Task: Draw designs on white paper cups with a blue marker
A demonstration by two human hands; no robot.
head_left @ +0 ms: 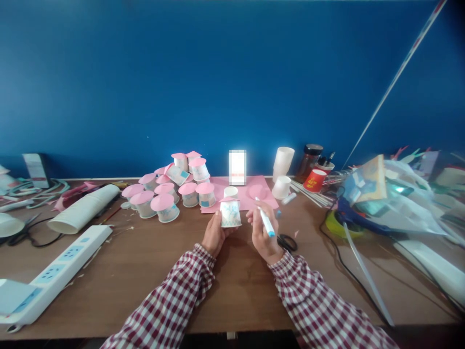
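Observation:
My left hand [213, 235] grips a small patterned paper cup [230, 214], turned upside down, with a pink paper disc on top. My right hand [264, 231] is closed round a white marker with a blue cap [265, 218], its tip close to the cup's right side. Both hands hover over the wooden table [145, 271], just in front of a pink paper sheet [250, 186]. A white cup [230, 192] stands right behind the held one.
A pile of several pink-topped cups [174, 186] lies at centre left. Black scissors [286, 241] lie beside my right wrist. White power strip [54, 271] and a paper roll [83, 208] on the left. White cups [282, 169], red pen cup [314, 180], jar and plastic clutter [392, 198] on the right.

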